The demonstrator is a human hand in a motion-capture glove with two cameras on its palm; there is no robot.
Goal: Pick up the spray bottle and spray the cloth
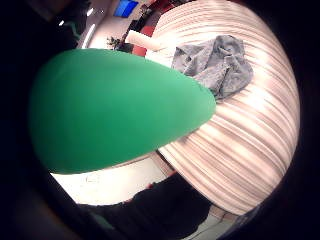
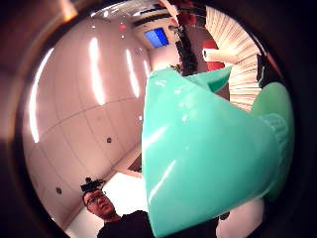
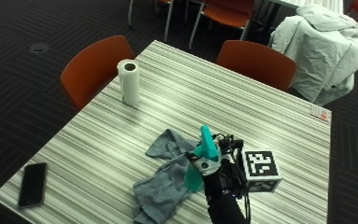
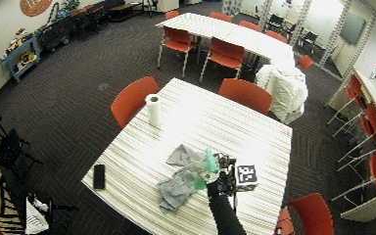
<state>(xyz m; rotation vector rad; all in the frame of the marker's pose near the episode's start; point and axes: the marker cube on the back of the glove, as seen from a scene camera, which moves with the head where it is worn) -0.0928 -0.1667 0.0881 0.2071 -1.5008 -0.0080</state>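
- Green plastic fills both palm views: the bottle (image 3: 205, 156) is in the gloved hand (image 3: 211, 164), whose fingers wrap its body, lifted off the desk (image 3: 241, 112).
- The bottle stands roughly upright just beside the cloth (image 3: 165, 182), at the edge away from the phone (image 3: 32, 184) (its head is at the top, but which way the nozzle faces is hard to tell).
- The cloth lies crumpled on the desk, between the phone and the bottle; the paper roll (image 3: 128, 82) stands well apart, beyond the cloth.
- Step, as I judge it: pick-up done, spraying not yet.
- The next move calls for aiming the nozzle at the cloth and squeezing the trigger.
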